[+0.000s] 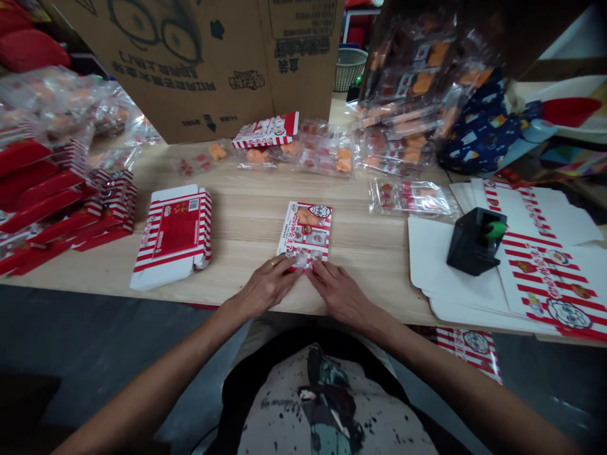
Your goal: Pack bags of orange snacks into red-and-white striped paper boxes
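Note:
A small red-and-white striped pack (306,230) lies flat on the table in front of me, its printed front showing orange pieces and clear plastic sections. Along its near edge, the fingers of my left hand (269,284) are bent onto the left corner. My right hand (344,294) pinches at the right corner, close beside the left. The fingertips partly cover that edge, so the exact grip is hard to see. To the left rests a striped box (175,234) with a red back panel, its white flap open toward me.
Striped boxes are stacked at far left (61,196). A large cardboard carton (213,69) stands behind. Clear bags with orange pieces (408,120) are heaped at back right. A black tape dispenser (474,243) sits on flat printed card sheets (550,272) at right.

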Demonstrator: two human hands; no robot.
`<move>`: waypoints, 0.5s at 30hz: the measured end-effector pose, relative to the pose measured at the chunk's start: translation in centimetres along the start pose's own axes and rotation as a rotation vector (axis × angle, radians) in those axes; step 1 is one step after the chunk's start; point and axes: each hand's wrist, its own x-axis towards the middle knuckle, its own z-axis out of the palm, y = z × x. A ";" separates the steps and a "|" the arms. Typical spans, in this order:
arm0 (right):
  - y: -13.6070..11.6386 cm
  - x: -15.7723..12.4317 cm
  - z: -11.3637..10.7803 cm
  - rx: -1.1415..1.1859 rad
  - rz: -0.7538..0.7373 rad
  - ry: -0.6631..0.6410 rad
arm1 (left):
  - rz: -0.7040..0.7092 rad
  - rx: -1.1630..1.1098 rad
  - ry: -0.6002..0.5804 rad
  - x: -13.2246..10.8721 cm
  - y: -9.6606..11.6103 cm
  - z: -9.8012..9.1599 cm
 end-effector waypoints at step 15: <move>2.7 5.0 3.0 0.585 0.639 0.542 | -0.684 -0.580 0.228 2.6 0.9 1.7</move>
